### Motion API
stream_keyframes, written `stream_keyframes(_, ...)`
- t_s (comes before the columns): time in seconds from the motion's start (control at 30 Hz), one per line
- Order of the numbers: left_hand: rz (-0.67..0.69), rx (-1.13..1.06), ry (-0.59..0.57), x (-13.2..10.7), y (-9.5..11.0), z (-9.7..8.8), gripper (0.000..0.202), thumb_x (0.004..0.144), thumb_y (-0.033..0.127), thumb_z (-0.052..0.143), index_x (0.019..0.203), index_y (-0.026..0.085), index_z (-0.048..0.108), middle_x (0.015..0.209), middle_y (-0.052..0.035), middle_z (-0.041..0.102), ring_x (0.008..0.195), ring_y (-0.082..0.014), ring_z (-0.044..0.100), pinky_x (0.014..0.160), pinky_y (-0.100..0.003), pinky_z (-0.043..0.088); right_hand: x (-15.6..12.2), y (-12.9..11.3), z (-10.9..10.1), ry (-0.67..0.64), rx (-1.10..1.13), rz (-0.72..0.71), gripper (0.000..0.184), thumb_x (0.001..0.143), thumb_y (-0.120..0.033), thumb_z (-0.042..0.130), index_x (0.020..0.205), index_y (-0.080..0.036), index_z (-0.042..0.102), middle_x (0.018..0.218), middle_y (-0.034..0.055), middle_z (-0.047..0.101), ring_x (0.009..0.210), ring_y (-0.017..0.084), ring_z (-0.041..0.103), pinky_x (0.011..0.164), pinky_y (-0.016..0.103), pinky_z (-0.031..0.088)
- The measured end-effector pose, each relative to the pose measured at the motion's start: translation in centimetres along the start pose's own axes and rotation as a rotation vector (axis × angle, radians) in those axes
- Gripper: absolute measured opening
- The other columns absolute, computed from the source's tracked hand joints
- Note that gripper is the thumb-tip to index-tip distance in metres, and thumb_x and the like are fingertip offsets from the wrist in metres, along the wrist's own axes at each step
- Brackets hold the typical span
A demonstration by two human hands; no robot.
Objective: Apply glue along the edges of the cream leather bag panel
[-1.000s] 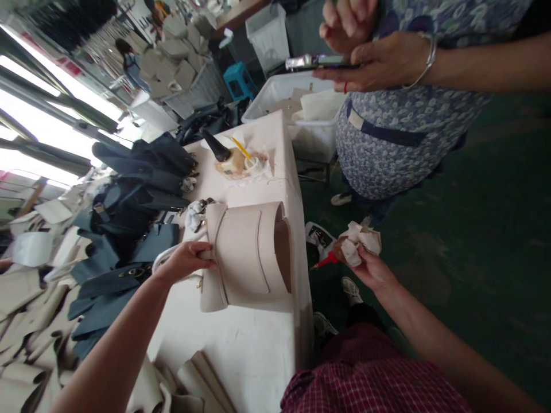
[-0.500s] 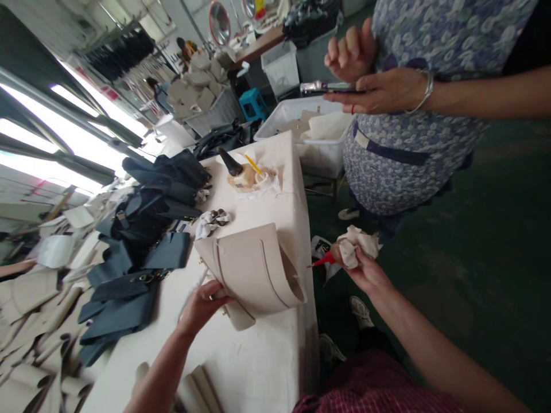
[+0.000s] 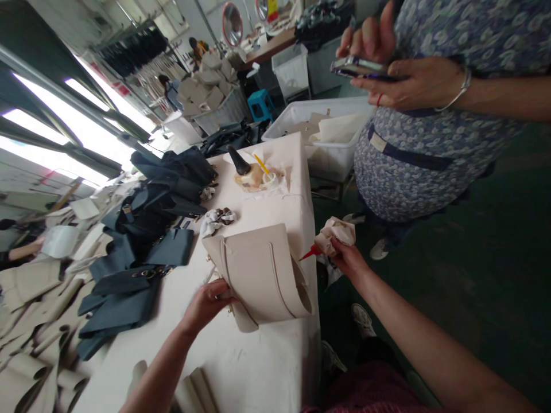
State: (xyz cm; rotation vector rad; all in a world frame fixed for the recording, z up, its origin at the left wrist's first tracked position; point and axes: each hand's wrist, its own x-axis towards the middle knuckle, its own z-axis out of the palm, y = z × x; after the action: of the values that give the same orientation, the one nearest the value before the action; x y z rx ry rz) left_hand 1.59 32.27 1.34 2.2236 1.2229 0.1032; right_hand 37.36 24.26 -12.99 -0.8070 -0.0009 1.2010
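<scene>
A beige handbag body (image 3: pixel 258 275) lies on its side on the white-covered table (image 3: pixel 241 367), its open end facing right. My left hand (image 3: pixel 209 304) is closed on its left edge, thumb on top. My right hand (image 3: pixel 346 255) is wrapped round a glue bottle (image 3: pixel 312 252) with a red pointed nozzle; a crumpled pale cloth (image 3: pixel 338 232) covers most of the bottle. The nozzle tip is close to the bag's open rim; whether it touches I cannot tell. Beyond the bag lies a stained rag (image 3: pixel 217 221).
Dark blue bags and pieces (image 3: pixel 163 189) are heaped on the left, with beige pieces (image 3: pixel 34 321) beyond. A glue-stained pot (image 3: pixel 252 176) stands at the far table end. A white bin (image 3: pixel 336 152) is behind it. A person in a floral apron (image 3: pixel 400 166) holds a phone (image 3: pixel 365 69).
My right hand has moved left with the glue bottle, bringing the red nozzle to the bag's open end. My left hand keeps its hold. The view has shifted slightly.
</scene>
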Motion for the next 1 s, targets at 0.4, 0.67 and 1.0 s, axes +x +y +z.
stream_keyframes(0.4, 0.034, -0.004, -0.075, 1.3, -1.2, 0.2, 0.034, 0.07, 0.034, 0.071, 0.053, 0.017, 0.047, 0.059, 0.0045, 0.041, 0.056, -0.0108, 0.037, 0.052, -0.025, 0.03, 1.9, 1.8, 0.6, -0.057, -0.108, 0.004, 0.053, 0.051, -0.026, 0.089, 0.097, -0.026, 0.064, 0.092, -0.0017, 0.073, 0.087, 0.019, 0.069, 0.084, 0.035, 0.056)
stream_keyframes(0.67, 0.034, -0.016, -0.105, 0.8, -1.6, 0.3, 0.036, 0.074, 0.036, 0.069, 0.054, 0.018, 0.044, 0.06, 0.004, 0.042, 0.057, -0.0117, 0.039, 0.054, -0.026, 0.031, 0.0, 1.4, -0.4, -0.053, -0.152, 0.072, 0.053, 0.048, -0.022, 0.09, 0.096, -0.026, 0.067, 0.092, -0.0013, 0.073, 0.085, 0.019, 0.069, 0.082, 0.034, 0.056)
stream_keyframes(1.0, 0.114, 0.061, -0.079, 0.6, -1.1, 0.8, 0.042, 0.076, 0.034, 0.068, 0.053, 0.018, 0.038, 0.059, 0.0039, 0.042, 0.056, -0.0114, 0.039, 0.054, -0.026, 0.029, -1.8, 0.9, -2.0, -0.03, -0.152, 0.108, 0.062, 0.048, -0.017, 0.088, 0.105, -0.026, 0.064, 0.093, 0.0002, 0.073, 0.087, 0.02, 0.068, 0.085, 0.036, 0.055)
